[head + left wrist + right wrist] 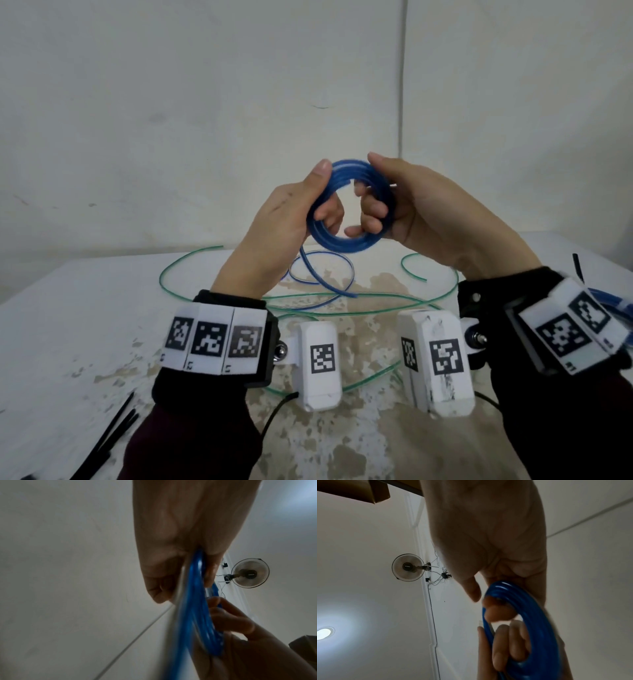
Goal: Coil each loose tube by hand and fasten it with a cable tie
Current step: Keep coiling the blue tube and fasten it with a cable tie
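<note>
While loose green tubing (308, 305) sprawls on the white table (85, 308) below, my left hand (274, 226) and right hand (428, 212) clamp the coiled translucent blue plastic tube (349, 202) above it.

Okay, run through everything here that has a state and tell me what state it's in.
Blue tube: mostly coiled, held up by both hands, tail trailing to the table.
Left hand: grips the coil's left side.
Right hand: grips the coil's right side.
Green tube: loose, uncoiled on the table.
Cable ties: lying unused on the table.
</note>
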A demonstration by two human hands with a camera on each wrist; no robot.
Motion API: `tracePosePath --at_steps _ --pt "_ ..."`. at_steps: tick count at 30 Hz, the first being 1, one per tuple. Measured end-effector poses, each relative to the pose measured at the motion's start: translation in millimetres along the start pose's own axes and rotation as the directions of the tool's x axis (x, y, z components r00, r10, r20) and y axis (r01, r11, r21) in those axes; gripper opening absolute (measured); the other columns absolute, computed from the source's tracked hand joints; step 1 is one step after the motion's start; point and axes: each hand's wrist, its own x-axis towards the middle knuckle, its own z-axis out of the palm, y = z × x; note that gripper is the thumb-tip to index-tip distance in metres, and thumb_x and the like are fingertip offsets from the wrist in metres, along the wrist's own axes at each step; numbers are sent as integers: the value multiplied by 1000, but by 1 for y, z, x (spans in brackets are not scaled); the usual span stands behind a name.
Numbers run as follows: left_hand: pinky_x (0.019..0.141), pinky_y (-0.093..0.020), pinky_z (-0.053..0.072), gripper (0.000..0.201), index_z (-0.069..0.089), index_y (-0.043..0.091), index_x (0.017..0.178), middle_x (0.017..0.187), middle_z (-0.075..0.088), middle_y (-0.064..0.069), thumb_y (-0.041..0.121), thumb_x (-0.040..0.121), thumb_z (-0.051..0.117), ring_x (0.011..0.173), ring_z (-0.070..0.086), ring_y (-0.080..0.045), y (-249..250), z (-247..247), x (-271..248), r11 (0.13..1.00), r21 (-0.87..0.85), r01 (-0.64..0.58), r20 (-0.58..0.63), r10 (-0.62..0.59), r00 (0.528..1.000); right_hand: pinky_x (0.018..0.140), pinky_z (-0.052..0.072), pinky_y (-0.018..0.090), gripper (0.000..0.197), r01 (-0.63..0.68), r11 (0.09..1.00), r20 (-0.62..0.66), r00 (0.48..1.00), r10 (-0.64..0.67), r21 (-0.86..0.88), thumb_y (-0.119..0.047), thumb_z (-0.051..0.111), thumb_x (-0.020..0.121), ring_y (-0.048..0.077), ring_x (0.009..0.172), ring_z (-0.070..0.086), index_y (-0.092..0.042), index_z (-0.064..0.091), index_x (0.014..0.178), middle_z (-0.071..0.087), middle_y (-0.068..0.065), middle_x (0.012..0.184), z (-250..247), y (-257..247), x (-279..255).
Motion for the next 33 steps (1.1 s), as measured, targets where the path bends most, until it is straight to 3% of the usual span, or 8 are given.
tracePosePath --at_steps 4,9,12,15,18,21,26,33 --pt "67 -25 36 53 41 18 53 57 47 2 39 101 32 62 41 -17 4 1 -3 996 85 10 48 -14 999 60 54 27 37 37 994 26 999 -34 -101 -31 40 100 10 41 33 -8 52 73 31 -5 49 -1 -1 -4" --pt "64 -24 39 56 50 16 53 56 47 3 42 99 30 60 43 -15 3 7 1 994 -109 33 8 -33 999 54 47 22 37 132 991 -74 989 -131 5 -30 37 102 7 41 25 -9 47 72 23 -7 49 3 2 0" --pt "64 -24 36 58 42 19 50 54 42 6 40 102 25 60 40 -16 3 5 0 1000 -18 -1 -18 1 1000 60 54 28 36 49 998 -17 999 -48 48 -32 36 102 10 41 34 -9 47 76 31 -4 48 0 1 0" --pt "61 -23 33 58 38 12 52 52 39 3 40 101 29 56 37 -16 5 4 -2 990 138 -1 4 0 1000 69 58 38 38 -16 996 64 998 22 -90 -39 41 96 17 45 48 -5 52 82 42 3 49 -5 0 -4" --pt "59 -26 32 59 42 0 57 49 37 5 39 100 33 52 35 -15 8 6 -2 984 177 21 28 -27 999 67 57 32 36 13 982 133 991 12 -186 -38 44 91 12 43 43 -6 54 78 38 -2 49 -3 0 -8" --pt "55 -24 33 57 44 8 55 47 40 4 42 99 33 49 36 -14 11 9 -3 993 114 31 -51 -25 998 60 53 25 35 40 996 96 995 -32 -85 -31 39 99 6 39 28 -9 47 73 26 -7 48 2 0 -6" --pt "45 -20 27 57 47 7 58 52 38 -5 36 103 26 46 33 -13 9 19 -1 994 97 -51 -196 69 978 56 51 24 38 75 995 -38 997 -72 70 -32 38 101 7 39 27 -9 47 72 25 -7 47 6 2 -1" --pt "43 -26 26 54 40 10 56 52 32 -8 35 103 31 43 29 -17 9 17 -2 999 38 -31 -190 37 981 57 52 25 35 95 993 -69 993 -100 -69 -29 35 103 9 43 36 -5 55 86 33 -4 50 6 3 -1"
